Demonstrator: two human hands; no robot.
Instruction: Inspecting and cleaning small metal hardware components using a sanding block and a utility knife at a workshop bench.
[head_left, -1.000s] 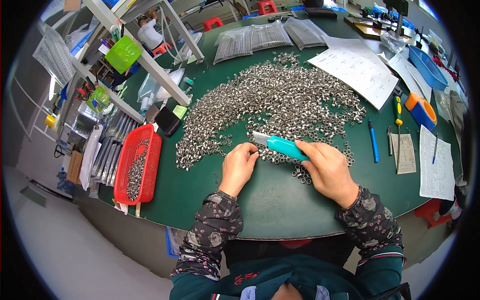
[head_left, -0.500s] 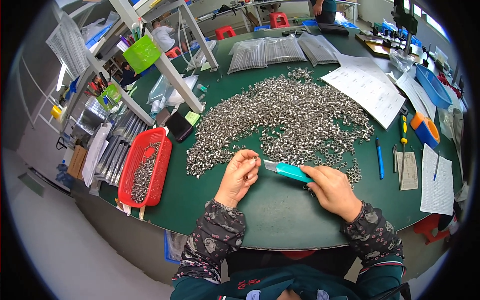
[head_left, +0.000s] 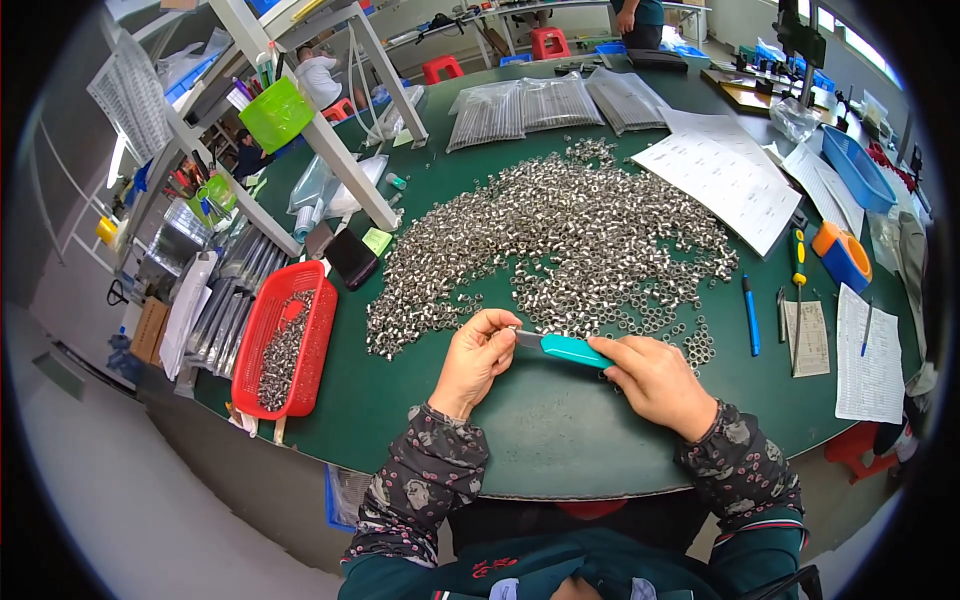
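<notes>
My left hand (head_left: 478,362) is closed in a pinch over the dark green table, with a small metal ring (head_left: 514,329) at its fingertips, mostly covered by the fingers. From the right, my right hand (head_left: 658,384) grips a teal utility knife (head_left: 574,350) by its handle. The knife's bare blade (head_left: 528,340) points left and meets the left fingertips at the ring; whether it enters the ring is too small to tell. Just beyond both hands spreads a wide heap of small metal rings (head_left: 590,240), with a few loose ones beside my right hand.
A red basket (head_left: 322,345) with more metal pieces stands at the left, near a dark phone (head_left: 352,260). Bagged rods (head_left: 560,103) lie at the back. To the right are paper sheets (head_left: 715,180), a blue pen (head_left: 750,315), a screwdriver (head_left: 798,262) and a tape roll (head_left: 842,254).
The knife has moved left, bringing its blade up to the left fingertips, where a gap showed before. My left fingers have closed more around the ring. The whole view has shifted slightly.
</notes>
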